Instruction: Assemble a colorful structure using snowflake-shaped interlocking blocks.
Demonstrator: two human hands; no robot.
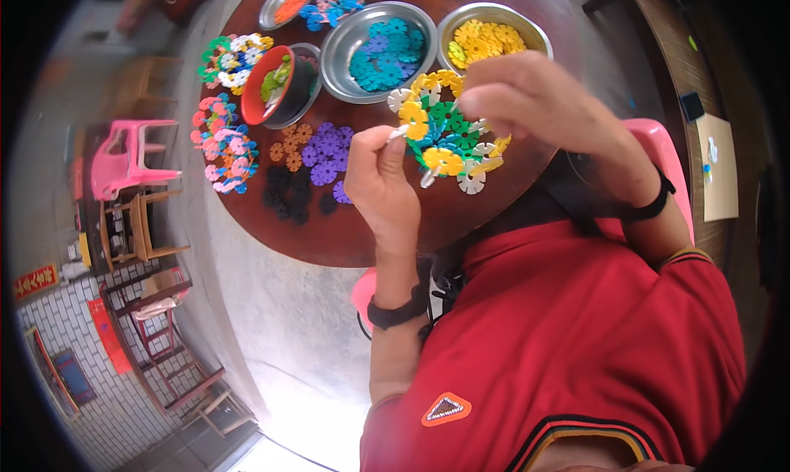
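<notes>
A round build of interlocking flower-shaped plastic discs point(448, 129), green inside with yellow and white around the rim, is between my hands above the table's right side. My left hand point(383, 184) is closed, thumb and finger pinching a white disc point(399, 132) at its left edge. At its upper right my right hand point(527, 93) is slightly blurred, fingers curled together; what they hold is hidden. Just beyond that hand stands a metal bowl of yellow discs point(487, 42). A larger metal bowl point(331, 75) of teal and purple discs is to its left.
Purple discs point(327, 153), brown discs point(290, 147) and black discs point(285, 194) lie loose on the round brown table point(346, 246). Finished-looking multicoloured disc builds point(226, 147) line its left edge. A red-and-black bowl point(257, 85) holds green pieces; a small metal bowl point(268, 9) holds orange ones.
</notes>
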